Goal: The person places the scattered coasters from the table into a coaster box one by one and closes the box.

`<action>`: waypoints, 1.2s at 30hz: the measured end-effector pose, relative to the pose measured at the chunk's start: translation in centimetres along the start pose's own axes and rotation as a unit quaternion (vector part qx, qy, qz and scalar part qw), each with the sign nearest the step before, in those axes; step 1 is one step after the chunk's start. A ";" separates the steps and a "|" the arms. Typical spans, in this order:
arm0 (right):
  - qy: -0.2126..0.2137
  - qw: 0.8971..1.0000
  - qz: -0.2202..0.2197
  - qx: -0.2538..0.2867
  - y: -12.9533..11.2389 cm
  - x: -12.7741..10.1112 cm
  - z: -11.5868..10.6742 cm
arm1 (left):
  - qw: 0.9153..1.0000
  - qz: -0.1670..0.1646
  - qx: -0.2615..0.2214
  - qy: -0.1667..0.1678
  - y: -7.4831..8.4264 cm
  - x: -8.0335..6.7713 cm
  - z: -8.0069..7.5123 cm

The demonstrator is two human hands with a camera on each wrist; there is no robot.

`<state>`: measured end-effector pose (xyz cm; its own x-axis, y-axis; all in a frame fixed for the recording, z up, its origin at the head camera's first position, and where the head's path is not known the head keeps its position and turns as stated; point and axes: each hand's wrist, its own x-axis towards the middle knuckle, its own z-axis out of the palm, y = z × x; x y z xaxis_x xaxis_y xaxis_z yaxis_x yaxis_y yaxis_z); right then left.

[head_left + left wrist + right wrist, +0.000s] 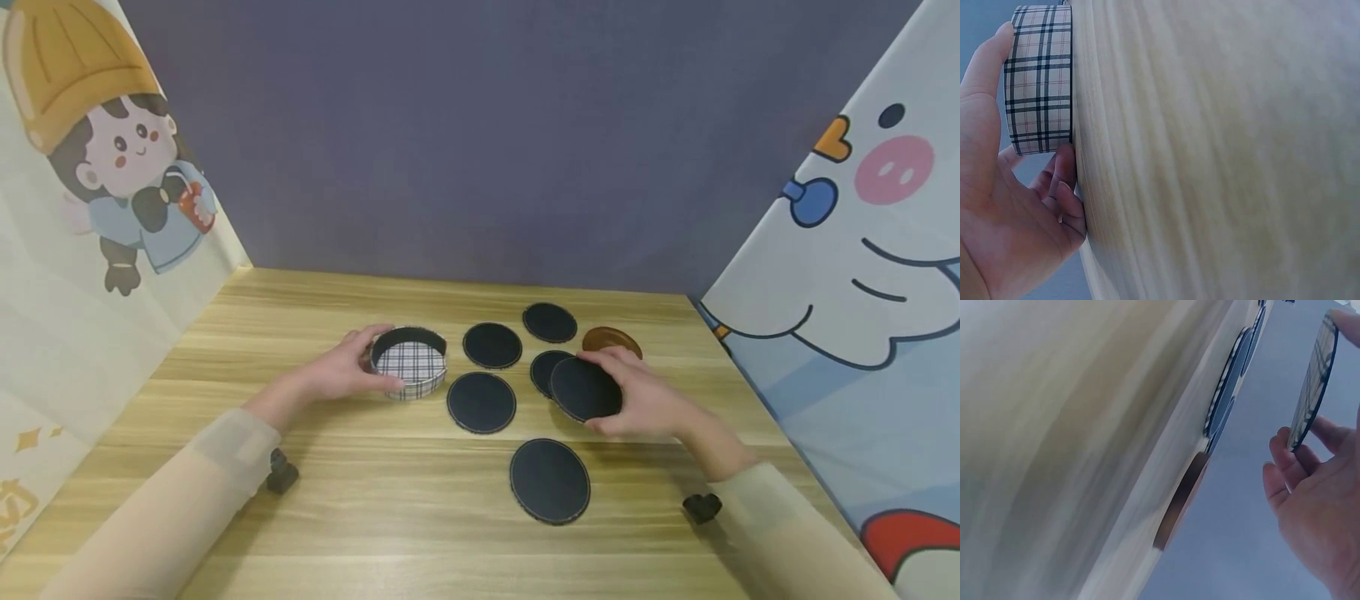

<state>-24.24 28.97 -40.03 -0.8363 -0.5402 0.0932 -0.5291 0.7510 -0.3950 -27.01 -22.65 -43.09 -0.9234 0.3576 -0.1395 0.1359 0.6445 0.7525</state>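
My left hand (348,367) grips a round coaster holder (426,388) standing on the table, thumb on its near side and fingers on its far side. The holder has a plaid outer wall (1038,81) and a dark inner wall; a plaid round surface shows inside. My right hand (647,398) pinches a black round coaster (585,389) by its edge, tilted and raised above the table. In the right wrist view this coaster's plaid underside (1316,384) shows. Beneath it, another black coaster (545,371) is partly hidden.
More black coasters lie flat between the hands: one near the middle (482,402), one behind it (492,345), one at the back (550,322), one in front (551,482). A brown round object (611,340) lies behind my right hand. Printed panels and a grey-blue wall (465,142) surround the table.
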 end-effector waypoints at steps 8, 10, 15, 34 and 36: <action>-0.001 1.000 -0.013 -0.003 -1.2 1.7 0.3 | 1.000 -0.005 0.004 0.002 0.3 -0.1 0.0; -0.003 1.000 -0.013 -0.003 -1.5 2.2 0.4 | 1.000 -0.006 0.005 0.003 0.4 0.0 0.0; -0.013 1.000 -0.014 0.000 -2.3 3.4 0.7 | 1.000 -0.005 0.006 0.005 0.4 0.0 0.1; -0.044 0.999 -0.020 0.019 -6.0 9.1 1.0 | 1.000 -0.001 0.001 0.003 0.4 -0.1 0.2; -0.044 0.999 -0.018 0.014 -6.6 9.9 0.9 | 1.000 0.000 0.002 0.004 0.4 -0.1 0.2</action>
<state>-28.91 18.33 -37.30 -0.8010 -0.5980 0.0281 -0.5526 0.7204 -0.4191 -26.81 -22.33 -42.88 -0.9262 0.3527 -0.1336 0.1384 0.6474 0.7495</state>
